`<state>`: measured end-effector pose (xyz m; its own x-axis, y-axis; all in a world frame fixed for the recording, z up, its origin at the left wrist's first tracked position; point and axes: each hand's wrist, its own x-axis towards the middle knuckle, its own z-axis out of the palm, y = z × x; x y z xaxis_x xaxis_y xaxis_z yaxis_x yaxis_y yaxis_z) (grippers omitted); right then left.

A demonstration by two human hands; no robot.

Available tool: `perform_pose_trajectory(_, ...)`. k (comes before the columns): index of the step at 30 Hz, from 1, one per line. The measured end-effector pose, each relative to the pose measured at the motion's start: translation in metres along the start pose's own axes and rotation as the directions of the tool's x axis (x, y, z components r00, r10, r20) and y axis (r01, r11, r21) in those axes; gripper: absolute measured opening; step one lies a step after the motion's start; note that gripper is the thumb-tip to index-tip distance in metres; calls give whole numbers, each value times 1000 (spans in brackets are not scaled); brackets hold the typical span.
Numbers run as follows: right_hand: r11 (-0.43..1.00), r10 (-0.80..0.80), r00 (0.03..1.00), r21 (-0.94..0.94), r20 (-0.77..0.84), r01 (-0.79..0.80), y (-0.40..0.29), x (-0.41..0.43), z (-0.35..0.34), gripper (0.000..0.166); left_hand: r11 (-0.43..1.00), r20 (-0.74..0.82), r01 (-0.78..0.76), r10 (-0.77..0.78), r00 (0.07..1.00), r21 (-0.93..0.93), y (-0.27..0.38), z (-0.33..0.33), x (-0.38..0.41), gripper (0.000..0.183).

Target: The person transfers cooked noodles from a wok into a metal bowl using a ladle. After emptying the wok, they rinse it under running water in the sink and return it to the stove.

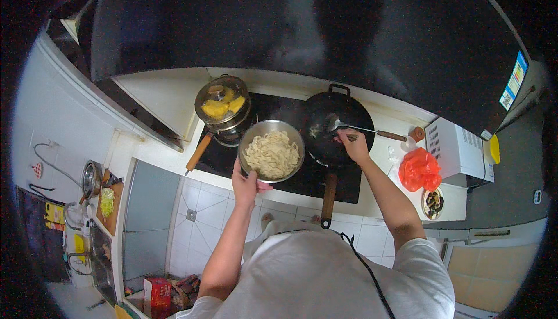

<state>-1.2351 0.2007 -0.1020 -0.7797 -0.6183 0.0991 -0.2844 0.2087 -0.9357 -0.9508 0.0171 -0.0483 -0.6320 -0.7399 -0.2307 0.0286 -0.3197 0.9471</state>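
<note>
My left hand (246, 183) grips the near rim of a round stainless steel bowl (301, 144), thumb inside the edge. Pale, flat noodle-like strips (274, 155) fill the bowl, which hangs over the cooktop just left of the black wok (318, 153). Over the wok is my right hand (352, 141), fingers bent downward. Whether anything is between those fingers is not clear. A metal spatula with a wooden handle (390, 135) lies across the wok's right rim, its shaft just above my right hand. Some pale bits show on the wok's inside.
Back left, a glass-lidded pot (222, 101) holds yellow pieces; its wooden handle (198, 153) juts out. The wok's handle (330, 192) points toward me. Right stand a red plastic bag (419, 170), a plate of dark food (433, 203) and a white appliance (457, 149). Shredded green vegetable (107, 201) lies left.
</note>
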Motion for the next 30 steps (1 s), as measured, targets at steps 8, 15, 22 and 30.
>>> perform_pose_trajectory(8, 982, -109, 994, -153, 31, 112, 10, 9, 6, 27, 1000, -14, 14, -14, 1000, 17, -2, 6, 2, 50)
perform_pose_trajectory(15, 870, 164, 978, 487, -129, -82, 31, 26, 31, 27, 999, 21, 47, -48, 999, 27, -3, 4, 3, 60)
perform_pose_trajectory(22, 671, 331, 926, 736, -183, -94, 9, 17, 11, 23, 999, 12, 38, -38, 999, 17, -7, 3, 1, 54)
perform_pose_trajectory(30, 582, 286, 944, 812, -165, -35, -65, -1, -26, 25, 997, 84, 76, -77, 994, 19, -3, 16, 4, 59)
